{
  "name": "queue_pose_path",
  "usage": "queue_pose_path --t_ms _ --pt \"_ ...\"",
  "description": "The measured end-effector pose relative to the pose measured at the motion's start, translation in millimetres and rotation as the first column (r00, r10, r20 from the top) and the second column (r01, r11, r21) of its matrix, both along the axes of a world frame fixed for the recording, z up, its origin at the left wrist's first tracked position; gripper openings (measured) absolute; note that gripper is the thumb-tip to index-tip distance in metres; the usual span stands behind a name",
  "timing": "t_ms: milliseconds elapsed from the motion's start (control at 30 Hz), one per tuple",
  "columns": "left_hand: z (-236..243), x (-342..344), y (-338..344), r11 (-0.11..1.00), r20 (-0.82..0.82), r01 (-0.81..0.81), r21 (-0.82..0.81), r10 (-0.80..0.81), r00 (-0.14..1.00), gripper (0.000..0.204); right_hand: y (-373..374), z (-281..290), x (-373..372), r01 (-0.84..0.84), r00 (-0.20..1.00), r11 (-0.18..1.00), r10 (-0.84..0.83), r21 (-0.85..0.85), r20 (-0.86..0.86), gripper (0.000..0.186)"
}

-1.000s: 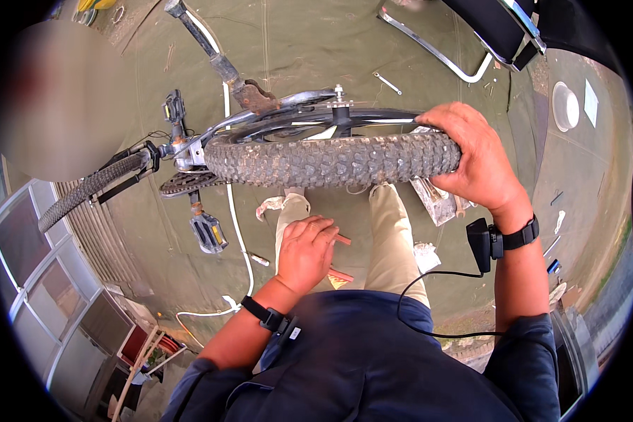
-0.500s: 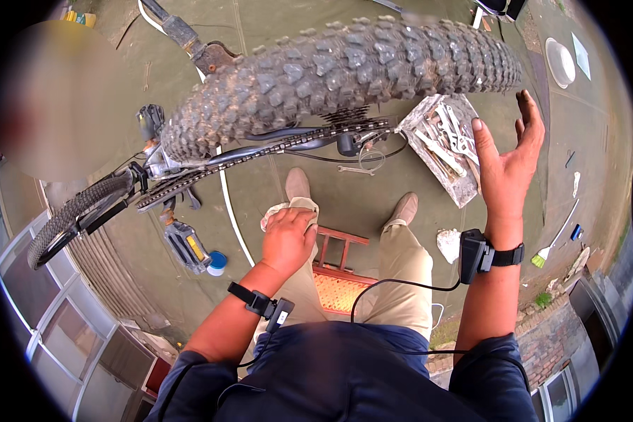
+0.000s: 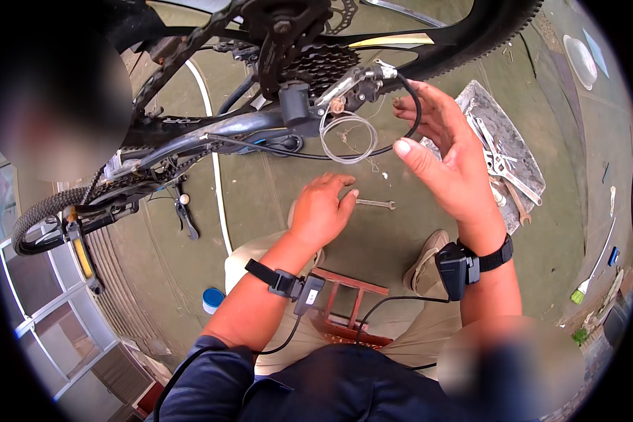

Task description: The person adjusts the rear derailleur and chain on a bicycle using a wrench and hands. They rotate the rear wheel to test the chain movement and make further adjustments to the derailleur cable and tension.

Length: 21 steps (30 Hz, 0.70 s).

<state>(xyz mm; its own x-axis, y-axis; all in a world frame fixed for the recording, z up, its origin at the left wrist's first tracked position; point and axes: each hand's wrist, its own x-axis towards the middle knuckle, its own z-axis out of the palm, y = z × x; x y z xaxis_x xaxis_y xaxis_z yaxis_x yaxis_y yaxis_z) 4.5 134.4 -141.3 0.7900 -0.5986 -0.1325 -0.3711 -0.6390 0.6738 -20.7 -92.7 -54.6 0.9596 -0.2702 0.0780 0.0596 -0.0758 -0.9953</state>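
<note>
Above my trouser legs and over the green ground sheet (image 3: 373,235), the bicycle with a black and silver frame (image 3: 257,126) spans the upper view, its gear end nearest me. My right hand (image 3: 450,151) is cupped beside the arc of stiff black cable housing (image 3: 419,112): thumb and fingers well parted, nothing seen gripped; whether skin meets cable, I cannot tell. That half-curled pose probably suits the cable's outward bow. My left hand (image 3: 321,211) is lower, palm down, fingers loosely bent, thumb apart, no object visible in it; I judge this position keeps it clear of the chain. Below the silver metal derailleur (image 3: 352,83) hangs a round coil of thin pale wire (image 3: 323,138), presumably wound so the loose length does not tangle. By my right wrist, the grey rectangular tool tray (image 3: 524,137) carries spanners, likely for easy reach; one slim silver spanner (image 3: 380,205) lies on the sheet just beyond my left thumb. Appearance of the bicycle: stacked dark toothed sprockets (image 3: 327,74), dull and grimy-looking; silver lower tube, smooth, catching light; chain dark brown along its run; black knobbed tyre (image 3: 520,17) at upper right, partly cut off by the view.
</note>
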Motion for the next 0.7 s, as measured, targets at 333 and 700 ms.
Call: queue_pose_path --t_ms 333,700 --pt "29.9 -19.9 29.8 0.956 -0.002 -0.095 -0.276 0.099 0.995 0.028 43.7 -8.8 7.5 0.026 1.000 0.860 -0.018 0.510 -0.020 0.046" --pt "38.5 -12.6 57.1 0.733 -0.480 -0.462 -0.500 0.209 0.852 0.028 65.6 22.4 -16.5 0.284 0.954 0.861 -0.208 0.422 -0.217 0.039"
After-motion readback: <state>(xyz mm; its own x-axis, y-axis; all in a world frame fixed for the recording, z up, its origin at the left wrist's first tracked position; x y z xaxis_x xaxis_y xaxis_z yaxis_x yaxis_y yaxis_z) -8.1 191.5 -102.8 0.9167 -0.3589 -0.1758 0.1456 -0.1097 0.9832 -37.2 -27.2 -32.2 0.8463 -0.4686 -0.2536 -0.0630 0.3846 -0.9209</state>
